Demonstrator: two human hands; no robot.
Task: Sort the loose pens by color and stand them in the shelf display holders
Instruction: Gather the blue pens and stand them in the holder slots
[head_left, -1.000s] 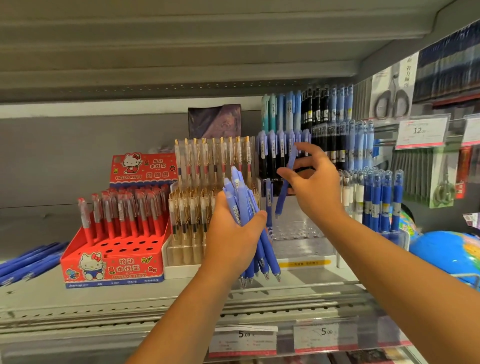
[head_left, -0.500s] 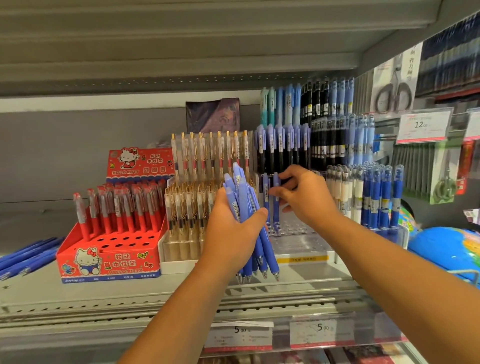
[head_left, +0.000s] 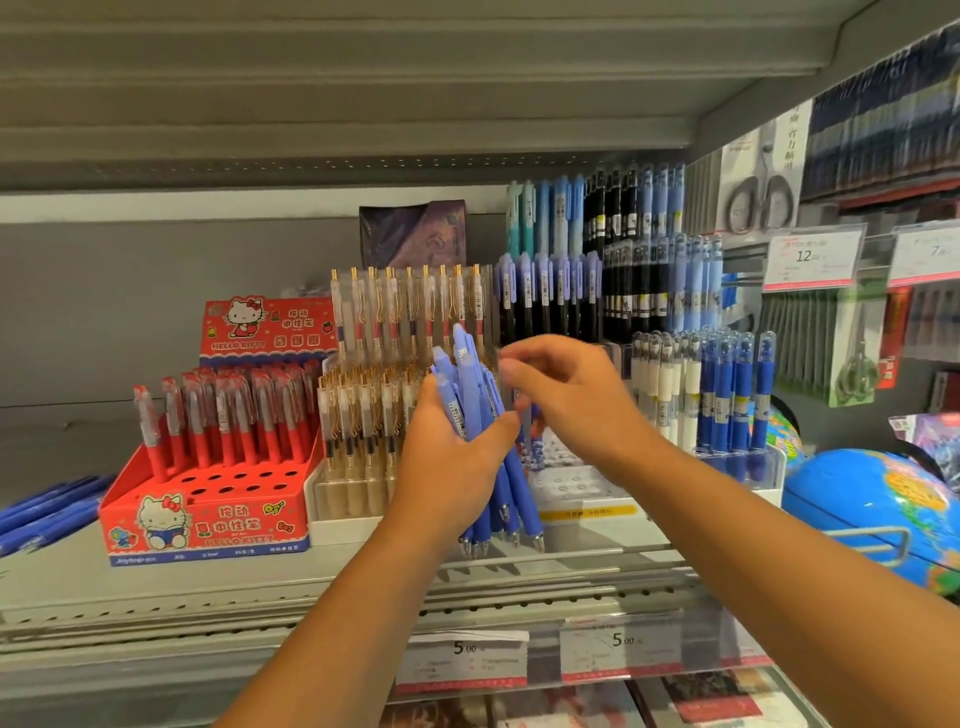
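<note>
The bundle of pens (head_left: 467, 389) in my left hand (head_left: 447, 467) is periwinkle blue, deeper blue at the grips, with silver tips. Left of that hand, a red display box (head_left: 208, 519) printed with a white cartoon cat carries red pens (head_left: 228, 415) under clear caps. Behind that hand I see clear pens (head_left: 410, 312) with gold clips. Beyond my right hand (head_left: 576, 400) stand black pens (head_left: 545, 312) topped in lavender; to its right, white pens (head_left: 670, 389) and royal-blue pens (head_left: 737, 400). Far right is a bright blue globe (head_left: 857, 499) patched yellow and green.
</note>
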